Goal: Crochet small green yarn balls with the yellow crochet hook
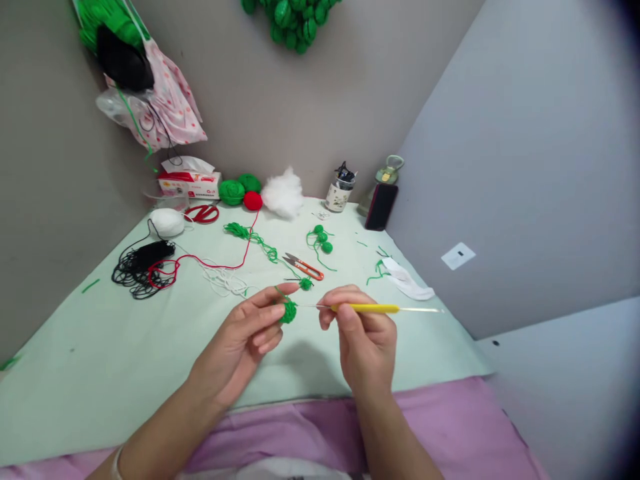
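Observation:
Between the thumb and fingers of my left hand is a small round green crochet piece. My right hand grips a crochet hook by its yellow handle, with a metal end sticking out on each side. The left metal end reaches the edge of the green piece; whether it sits in a stitch is too small to tell. Just beyond my hands lie a small green yarn bit and orange-handled thread snips. A strand of green yarn runs over my left fingers.
Black yarn, a white yarn ball and red scissors lie on the left. Green balls, a red ball and white stuffing line the back. A phone leans against a bottle at back right.

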A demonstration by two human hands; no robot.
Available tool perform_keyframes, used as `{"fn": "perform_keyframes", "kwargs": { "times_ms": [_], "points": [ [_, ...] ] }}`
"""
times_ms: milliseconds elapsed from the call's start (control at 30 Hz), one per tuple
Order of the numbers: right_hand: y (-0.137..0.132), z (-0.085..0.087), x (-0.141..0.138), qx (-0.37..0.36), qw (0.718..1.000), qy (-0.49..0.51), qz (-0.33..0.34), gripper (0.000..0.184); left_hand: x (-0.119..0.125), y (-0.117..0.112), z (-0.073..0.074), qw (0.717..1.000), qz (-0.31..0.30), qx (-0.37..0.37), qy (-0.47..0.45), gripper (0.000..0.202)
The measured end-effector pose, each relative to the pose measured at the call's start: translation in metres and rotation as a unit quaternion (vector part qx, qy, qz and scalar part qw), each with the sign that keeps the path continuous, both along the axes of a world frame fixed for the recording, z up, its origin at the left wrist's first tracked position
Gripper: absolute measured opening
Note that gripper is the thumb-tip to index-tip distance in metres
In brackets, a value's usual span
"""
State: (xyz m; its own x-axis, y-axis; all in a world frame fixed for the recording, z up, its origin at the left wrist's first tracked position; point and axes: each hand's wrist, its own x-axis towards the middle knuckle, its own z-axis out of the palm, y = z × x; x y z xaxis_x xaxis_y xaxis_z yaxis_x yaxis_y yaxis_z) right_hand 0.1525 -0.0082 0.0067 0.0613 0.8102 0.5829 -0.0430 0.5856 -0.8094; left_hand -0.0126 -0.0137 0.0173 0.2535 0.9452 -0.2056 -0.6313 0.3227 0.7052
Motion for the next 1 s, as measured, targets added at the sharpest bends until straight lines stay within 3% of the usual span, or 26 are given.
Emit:
{"fn": "perform_keyframes", "kwargs": {
  "times_ms": [100, 200, 333, 433, 633, 767, 833, 900, 933, 1000],
  "points": [
    [0.002, -0.001, -0.001, -0.023, 0.999, 0.0, 0.046, 0.017, 0.004, -0.002, 0.0, 0.998, 0.004, 0.04, 0.049, 0.031],
    [0.003, -0.004, -0.002, -0.033, 0.999, -0.004, 0.038, 0.015, 0.007, -0.004, -0.002, 0.992, 0.0, 0.069, 0.102, 0.031],
    [0.005, -0.006, 0.0, -0.1, 0.99, 0.07, 0.072, 0.019, 0.004, -0.005, -0.003, 0.987, 0.004, 0.07, 0.142, 0.032],
    [0.004, -0.004, 0.001, -0.104, 0.988, 0.078, 0.088, 0.021, 0.001, -0.005, -0.003, 0.986, 0.02, 0.076, 0.148, 0.032],
    [-0.007, 0.001, 0.003, 0.013, 0.996, -0.092, 0.013, 0.022, 0.001, -0.006, -0.004, 0.965, 0.064, 0.126, 0.223, 0.029],
    [-0.008, -0.005, 0.002, 0.176, 0.953, -0.24, -0.051, 0.028, 0.007, -0.009, -0.005, 0.928, 0.124, 0.173, 0.307, 0.026],
    [-0.008, -0.009, 0.001, 0.233, 0.92, -0.302, -0.097, 0.032, 0.01, -0.01, -0.005, 0.944, 0.121, 0.15, 0.269, 0.032],
    [-0.007, -0.011, 0.0, 0.256, 0.901, -0.326, -0.13, 0.036, 0.01, -0.008, -0.005, 0.978, 0.067, 0.093, 0.175, 0.043],
    [-0.007, -0.011, 0.0, 0.25, 0.905, -0.317, -0.132, 0.037, 0.01, -0.007, -0.005, 0.99, 0.033, 0.06, 0.123, 0.046],
    [-0.007, -0.009, 0.0, 0.204, 0.94, -0.249, -0.115, 0.034, 0.007, -0.003, -0.004, 0.999, -0.019, 0.006, 0.042, 0.043]
  ]
}}
